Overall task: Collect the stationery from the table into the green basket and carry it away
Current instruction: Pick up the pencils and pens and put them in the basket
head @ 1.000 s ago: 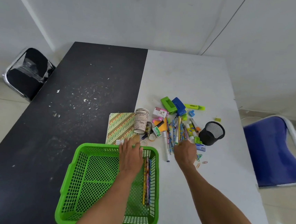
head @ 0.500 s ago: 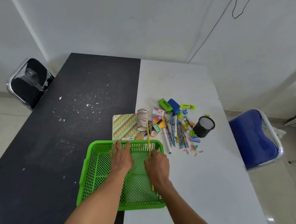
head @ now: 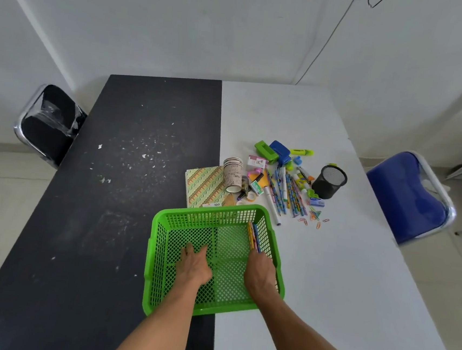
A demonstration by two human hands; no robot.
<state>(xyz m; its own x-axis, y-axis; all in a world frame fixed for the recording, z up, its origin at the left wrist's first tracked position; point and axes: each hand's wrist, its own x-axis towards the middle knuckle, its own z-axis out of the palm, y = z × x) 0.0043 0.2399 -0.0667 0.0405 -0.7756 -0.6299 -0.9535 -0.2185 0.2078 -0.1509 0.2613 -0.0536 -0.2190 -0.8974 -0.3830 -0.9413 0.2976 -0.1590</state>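
Note:
The green basket sits on the table's middle seam, near me. My left hand lies flat on the basket floor with straight fingers. My right hand is inside by the right wall and grips the near ends of a few pencils lying along that wall. Beyond the basket is the stationery pile: a patterned notebook, a tipped paper cup, loose pencils, a white marker, a green punch, a blue punch, a highlighter and paper clips.
A black mesh pen cup stands at the pile's right. The table has a black half and a white half. A black chair stands at the left, a blue chair at the right.
My right hand left the pile with pencils and came down into the basket's right side. My left hand slid back from the far rim to the basket floor.

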